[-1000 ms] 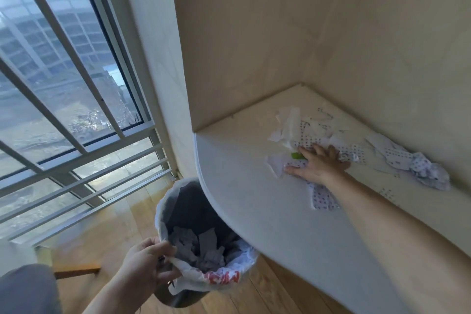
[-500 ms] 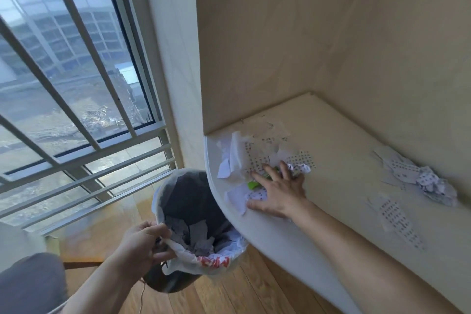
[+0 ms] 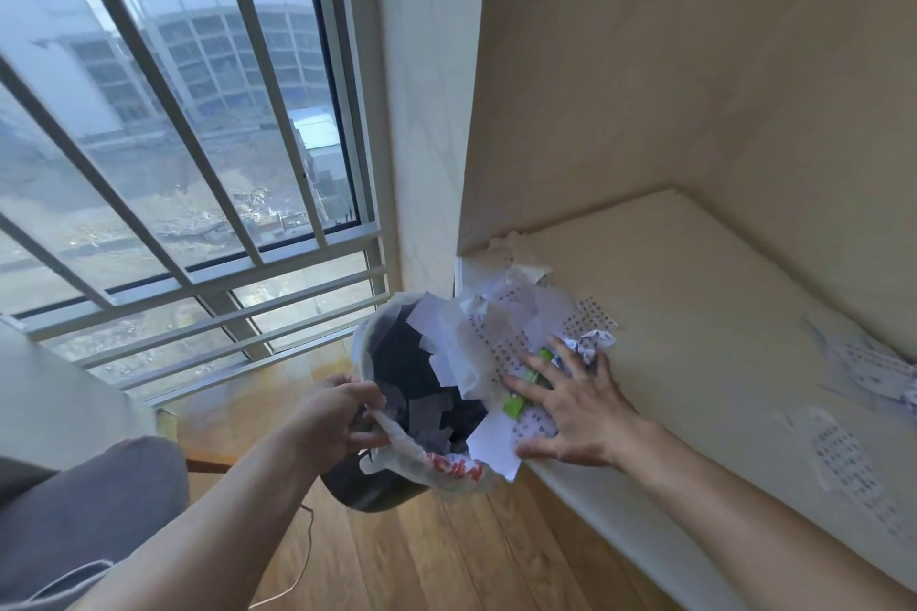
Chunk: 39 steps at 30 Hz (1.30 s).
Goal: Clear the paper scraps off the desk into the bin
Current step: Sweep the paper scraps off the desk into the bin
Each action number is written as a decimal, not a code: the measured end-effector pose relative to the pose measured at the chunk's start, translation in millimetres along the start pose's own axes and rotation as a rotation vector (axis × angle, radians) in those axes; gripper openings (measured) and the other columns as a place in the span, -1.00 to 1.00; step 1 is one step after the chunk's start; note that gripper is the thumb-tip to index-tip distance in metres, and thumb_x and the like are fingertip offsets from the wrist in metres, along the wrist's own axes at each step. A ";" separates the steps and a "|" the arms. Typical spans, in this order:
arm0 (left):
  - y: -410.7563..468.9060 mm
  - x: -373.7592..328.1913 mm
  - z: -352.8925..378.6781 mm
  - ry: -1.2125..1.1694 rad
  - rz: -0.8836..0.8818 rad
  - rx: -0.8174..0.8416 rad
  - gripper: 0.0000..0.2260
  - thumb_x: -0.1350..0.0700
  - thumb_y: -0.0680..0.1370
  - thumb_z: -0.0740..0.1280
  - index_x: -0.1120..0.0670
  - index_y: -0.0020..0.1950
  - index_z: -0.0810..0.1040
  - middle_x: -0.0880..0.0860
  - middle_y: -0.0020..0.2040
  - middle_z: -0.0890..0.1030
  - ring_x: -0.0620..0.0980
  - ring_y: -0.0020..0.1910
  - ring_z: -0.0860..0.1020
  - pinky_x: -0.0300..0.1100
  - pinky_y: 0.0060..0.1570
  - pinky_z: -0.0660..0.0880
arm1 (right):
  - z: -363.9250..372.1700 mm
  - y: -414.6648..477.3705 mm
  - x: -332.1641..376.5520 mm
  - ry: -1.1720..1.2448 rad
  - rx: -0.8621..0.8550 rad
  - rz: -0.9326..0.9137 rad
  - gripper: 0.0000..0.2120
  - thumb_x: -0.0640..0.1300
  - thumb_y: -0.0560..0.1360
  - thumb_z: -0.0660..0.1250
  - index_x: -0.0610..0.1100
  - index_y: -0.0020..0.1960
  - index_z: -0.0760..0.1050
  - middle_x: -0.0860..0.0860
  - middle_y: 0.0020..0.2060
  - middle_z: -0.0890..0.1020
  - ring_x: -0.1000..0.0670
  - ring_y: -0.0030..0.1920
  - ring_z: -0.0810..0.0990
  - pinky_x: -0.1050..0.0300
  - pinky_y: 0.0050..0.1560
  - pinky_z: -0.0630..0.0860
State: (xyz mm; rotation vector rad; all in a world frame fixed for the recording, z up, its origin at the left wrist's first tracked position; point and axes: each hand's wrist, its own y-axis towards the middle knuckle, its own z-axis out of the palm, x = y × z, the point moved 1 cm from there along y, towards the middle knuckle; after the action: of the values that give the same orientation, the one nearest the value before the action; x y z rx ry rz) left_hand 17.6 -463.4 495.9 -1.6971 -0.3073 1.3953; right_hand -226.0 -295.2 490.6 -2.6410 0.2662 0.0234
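A pile of white printed paper scraps (image 3: 501, 327) lies at the desk's (image 3: 694, 293) left edge, and some pieces hang over the dark bin (image 3: 392, 357). My right hand (image 3: 570, 407) lies flat on the pile, fingers spread, with a small green item (image 3: 526, 385) under them. My left hand (image 3: 337, 412) grips the bin's white liner at its near rim and holds the bin up against the desk edge. Several scraps lie inside the bin. More scraps (image 3: 863, 367) stay at the desk's right, with one printed piece (image 3: 843, 456) nearer me.
A barred window (image 3: 173, 139) fills the left. Wooden panels wall the desk on two sides. The floor (image 3: 446, 556) below is wood, with a thin cable across it. A grey trouser leg (image 3: 64, 521) shows at the lower left.
My right hand has swept the pile leftward across the desk to its edge, so pieces now overhang the bin. My left hand has lifted the bin closer to the desk.
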 end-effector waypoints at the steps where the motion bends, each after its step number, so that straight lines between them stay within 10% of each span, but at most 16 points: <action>1: -0.5 -1.3 0.0 -0.004 0.005 0.007 -0.82 0.40 0.44 0.34 0.24 0.00 0.46 0.26 -0.09 0.49 0.18 -0.21 0.60 -0.05 -0.47 0.59 | -0.8 0.8 5.4 -0.006 0.001 -0.004 -0.09 0.62 0.30 -0.10 0.29 0.55 -0.18 0.08 0.62 -0.15 -0.16 0.57 -0.30 -0.58 0.38 -0.23; 23: 5.6 -24.4 9.9 0.061 0.057 0.036 -0.87 0.38 0.44 0.35 0.22 -0.14 0.44 0.21 -0.17 0.49 0.13 -0.26 0.61 0.08 -0.31 0.64 | -29.8 28.1 83.6 0.053 -0.088 -0.111 -0.50 0.14 0.66 -0.07 0.08 0.57 0.06 0.02 0.62 0.03 -0.13 0.60 -0.21 -0.50 0.41 -0.33; 30: 9.8 -24.4 6.5 0.052 0.049 0.041 -0.83 0.42 0.40 0.36 0.20 -0.21 0.42 0.18 -0.27 0.45 0.06 -0.39 0.52 -0.07 -0.50 0.57 | -55.1 34.6 91.2 0.787 -0.259 -0.323 -0.60 -0.28 0.55 0.15 -0.05 0.30 0.57 0.03 0.41 0.50 0.04 0.53 0.23 -0.17 0.57 0.00; 34: 9.5 -29.5 8.8 0.059 0.043 0.033 -0.84 0.42 0.42 0.35 0.21 -0.21 0.44 0.18 -0.24 0.48 0.07 -0.41 0.58 -0.04 -0.47 0.59 | -65.0 29.2 60.0 1.095 -0.472 -0.128 -0.69 -0.33 0.49 0.21 -0.12 0.09 0.64 -0.04 0.13 0.65 0.02 0.20 0.56 -0.02 0.31 0.48; 39: 10.7 -33.6 9.7 0.064 0.049 0.033 -0.87 0.40 0.44 0.35 0.22 -0.15 0.45 0.22 -0.15 0.52 0.15 -0.24 0.62 0.02 -0.37 0.63 | -83.8 60.2 10.6 0.827 -0.507 0.195 -0.58 -0.04 0.59 0.22 0.03 0.44 0.40 0.03 0.45 0.34 0.00 0.46 0.27 0.04 0.42 0.30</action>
State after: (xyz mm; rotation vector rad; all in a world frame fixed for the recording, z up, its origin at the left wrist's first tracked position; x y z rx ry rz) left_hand -5.8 -487.5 510.4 -1.7283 -0.2066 1.3712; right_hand -229.7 -388.3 536.0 -2.9536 0.8819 -1.0777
